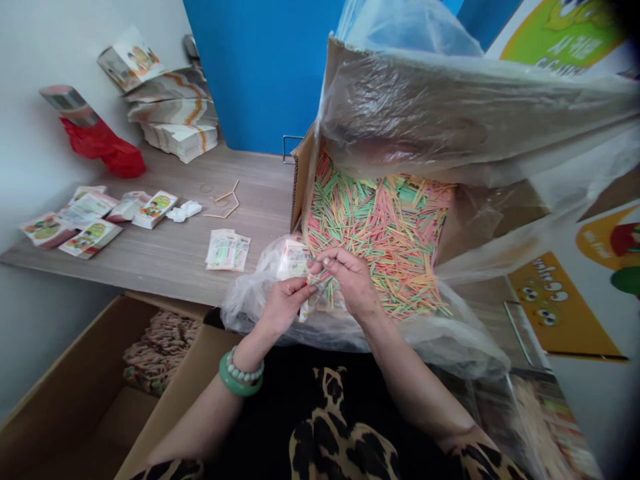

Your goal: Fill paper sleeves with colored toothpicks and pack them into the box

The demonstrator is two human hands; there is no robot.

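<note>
In the head view my left hand pinches a small printed packet at the near left edge of the open carton. Right beside it, my right hand has thumb and forefinger closed on a few thin coloured sticks at the packet; the fingers partly hide them. Beneath and beyond both hands, pink, green, yellow and orange sticks fill the plastic-lined carton. Another clear packet lies on the plastic just past my left hand.
Filled packets lie on the table to the left. Farther left are printed small boxes, crumpled white tissue, rubber bands and a stack of flat cartons. Below stands a cardboard box with bundled contents.
</note>
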